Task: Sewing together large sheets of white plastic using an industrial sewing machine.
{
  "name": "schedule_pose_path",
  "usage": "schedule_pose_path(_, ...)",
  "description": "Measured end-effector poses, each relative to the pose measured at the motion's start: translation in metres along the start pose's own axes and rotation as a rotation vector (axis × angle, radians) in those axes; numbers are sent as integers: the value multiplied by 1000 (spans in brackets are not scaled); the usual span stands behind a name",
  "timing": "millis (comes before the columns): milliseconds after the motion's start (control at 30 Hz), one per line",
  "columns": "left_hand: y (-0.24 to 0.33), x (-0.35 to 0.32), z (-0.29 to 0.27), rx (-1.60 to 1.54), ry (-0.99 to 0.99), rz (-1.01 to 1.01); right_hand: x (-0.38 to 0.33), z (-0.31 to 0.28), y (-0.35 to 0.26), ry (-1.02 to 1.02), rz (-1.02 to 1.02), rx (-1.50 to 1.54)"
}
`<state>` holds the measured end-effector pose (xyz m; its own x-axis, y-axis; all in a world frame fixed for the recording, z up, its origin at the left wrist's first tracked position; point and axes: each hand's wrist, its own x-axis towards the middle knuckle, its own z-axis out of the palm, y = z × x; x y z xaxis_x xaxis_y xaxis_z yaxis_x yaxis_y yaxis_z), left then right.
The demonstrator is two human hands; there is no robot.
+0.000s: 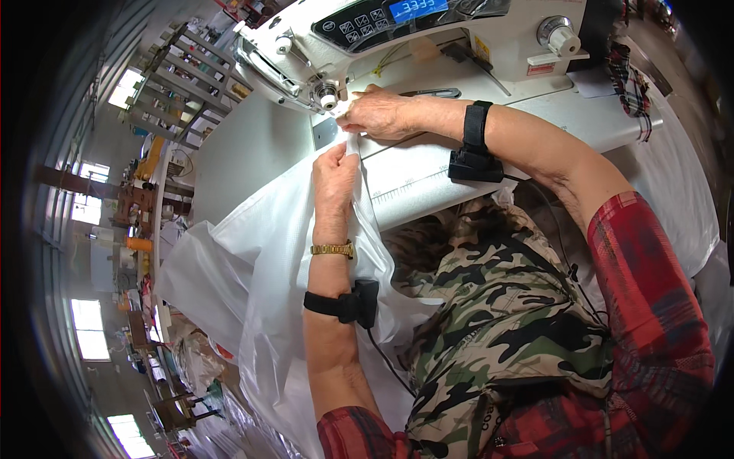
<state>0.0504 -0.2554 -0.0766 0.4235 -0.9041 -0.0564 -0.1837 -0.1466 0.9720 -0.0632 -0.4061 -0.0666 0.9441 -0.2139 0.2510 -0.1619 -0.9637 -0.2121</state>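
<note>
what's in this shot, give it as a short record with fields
setting: workshop, white sewing machine on a white table
left hand: left hand grips a fold of the white fabric just below the needle area
right hand: right hand pinches the fabric edge beside the presser foot
fabric: thin, white, drapes off the table edge toward the lap
wrists: black strapped device on each forearm, gold watch on the left
clothing: camouflage apron, red plaid sleeves
background: windows and racks at left, blurred
</note>
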Motion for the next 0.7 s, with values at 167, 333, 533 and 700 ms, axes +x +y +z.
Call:
schedule_pose_path(167, -1, -9, 7, 404, 121, 190, 5, -2, -4, 1, 43, 20)
schedule_pose_path(333, 17, -22, 18, 692, 181, 309, 7, -8, -7, -46, 151, 118)
schedule_pose_path(533, 18, -12, 15, 792, 111, 317, 2, -3, -10, 52, 210, 143)
schedule_pose_path(700, 16, -3, 15, 769, 116, 218, -25, 7, -19, 286, 163, 167)
